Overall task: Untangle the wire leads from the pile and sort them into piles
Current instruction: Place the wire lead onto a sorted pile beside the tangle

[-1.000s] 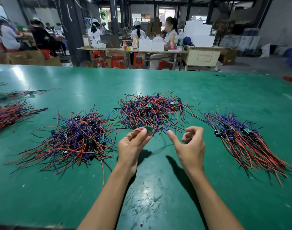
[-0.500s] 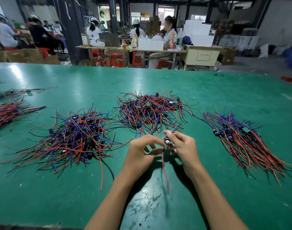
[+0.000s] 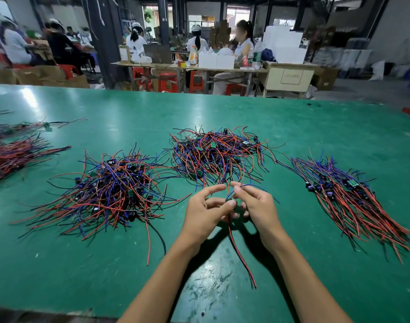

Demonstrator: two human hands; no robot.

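Holding one lead [image 3: 240, 250] between them, the left hand [image 3: 205, 213] and right hand [image 3: 257, 206] pinch it just in front of the middle pile [image 3: 218, 155]; its red and black tails hang toward the near edge of the table [image 3: 82, 276]. To do this well, I judge, keep the small part pinched, smooth the wires straight, then lay them parallel on the combed pile [image 3: 353, 199] at right. Fingers hide the part itself. Another tangle [image 3: 106, 190] lies left; the far-left bundles [image 3: 15, 155] are cut off.
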